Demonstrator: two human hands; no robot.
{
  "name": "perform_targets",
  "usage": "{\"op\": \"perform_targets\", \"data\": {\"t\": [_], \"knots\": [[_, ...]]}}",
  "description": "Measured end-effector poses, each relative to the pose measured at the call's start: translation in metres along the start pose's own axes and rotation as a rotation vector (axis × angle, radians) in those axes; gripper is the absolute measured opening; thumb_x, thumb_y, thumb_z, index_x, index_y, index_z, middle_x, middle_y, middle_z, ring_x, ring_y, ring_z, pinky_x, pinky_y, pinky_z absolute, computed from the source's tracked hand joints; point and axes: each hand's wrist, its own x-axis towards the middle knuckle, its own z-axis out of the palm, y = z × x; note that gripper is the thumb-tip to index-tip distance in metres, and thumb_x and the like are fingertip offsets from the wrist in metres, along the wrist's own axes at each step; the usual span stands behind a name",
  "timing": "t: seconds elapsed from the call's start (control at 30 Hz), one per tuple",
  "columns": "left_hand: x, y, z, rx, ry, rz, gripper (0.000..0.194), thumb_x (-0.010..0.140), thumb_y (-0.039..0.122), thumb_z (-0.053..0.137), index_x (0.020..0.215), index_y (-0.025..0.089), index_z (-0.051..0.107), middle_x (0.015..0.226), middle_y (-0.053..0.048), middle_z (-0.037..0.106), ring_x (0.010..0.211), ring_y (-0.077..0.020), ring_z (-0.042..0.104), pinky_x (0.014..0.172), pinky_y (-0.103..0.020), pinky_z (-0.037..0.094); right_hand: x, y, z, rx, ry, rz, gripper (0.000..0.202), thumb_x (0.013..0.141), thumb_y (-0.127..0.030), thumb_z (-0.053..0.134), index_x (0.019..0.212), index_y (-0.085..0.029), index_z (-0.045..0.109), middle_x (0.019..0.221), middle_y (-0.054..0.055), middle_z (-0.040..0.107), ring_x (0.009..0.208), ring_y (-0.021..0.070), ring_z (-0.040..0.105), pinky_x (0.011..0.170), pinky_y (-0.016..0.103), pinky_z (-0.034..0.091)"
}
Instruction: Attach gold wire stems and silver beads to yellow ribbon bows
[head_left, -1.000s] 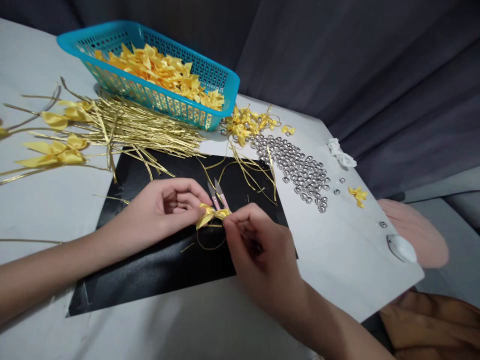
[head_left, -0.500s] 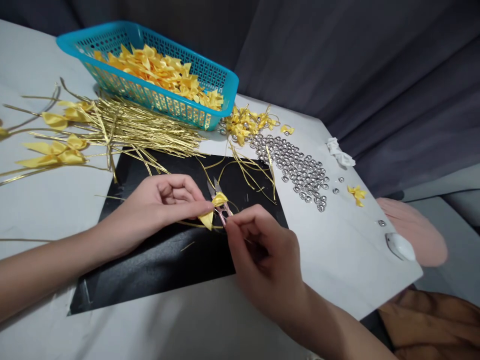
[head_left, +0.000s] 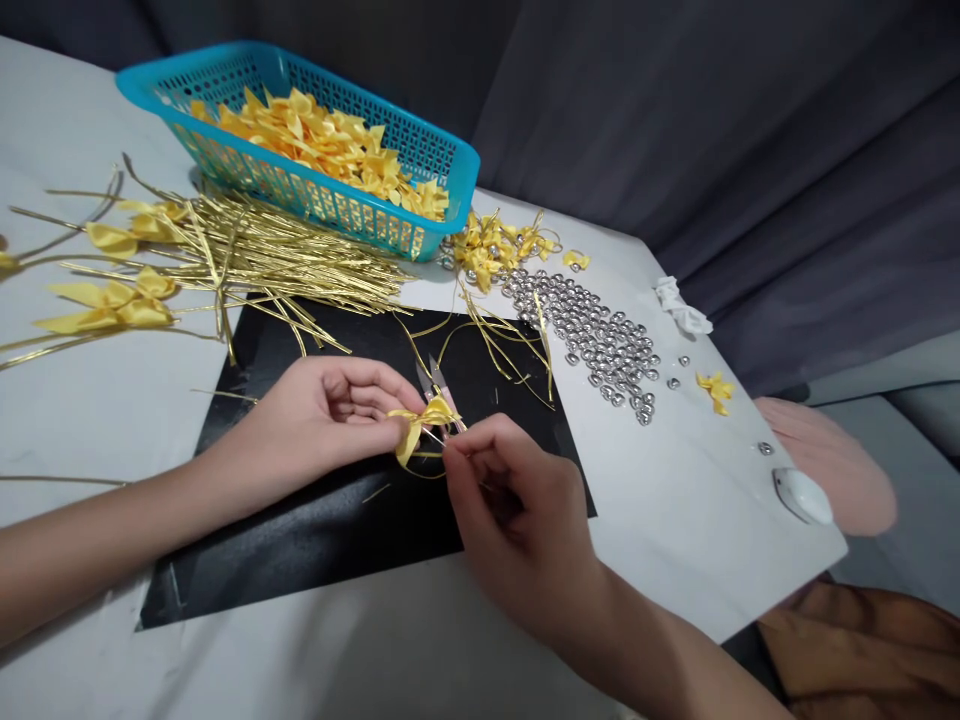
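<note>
- Yellow bow (head_left: 417, 430): it is between your two hands, above the black mat (head_left: 322, 540); take it as the clock's centre.
- Your left hand (head_left: 322, 415), at 9 o'clock, pinches one side of the bow between thumb and fingers.
- Your right hand (head_left: 525, 490), at 4 o'clock, has thumb and forefinger closed together beside the bow; what is between them is too small to tell.
- The small scissors (head_left: 438, 377) lie at 12 o'clock, partly behind the bow.
- At 11 o'clock stands the blue basket (head_left: 463, 190), with yellow ribbon pieces (head_left: 315, 135) inside.
- Silver pieces (head_left: 600, 335) are spread at 2 o'clock.
</note>
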Motion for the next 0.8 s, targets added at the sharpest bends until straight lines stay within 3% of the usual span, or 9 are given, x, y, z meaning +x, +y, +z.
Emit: {"op": "perform_targets", "data": {"t": [0.8], "knots": [[0.002,-0.01,-0.001,-0.095,-0.117,0.038,0.015,0.059,0.017,0.074,0.07,0.017,0.065,0.059,0.002,0.07,0.055,-0.0097,0.064,0.053,-0.013,0.048,0.001,0.0,0.0,-0.015,-0.022,0.013,0.012,0.081,-0.012,0.05,0.073,-0.019,0.046,0.05,-0.009,0.036,0.039,0.0036,0.031,0.037,0.016,0.021]]}}
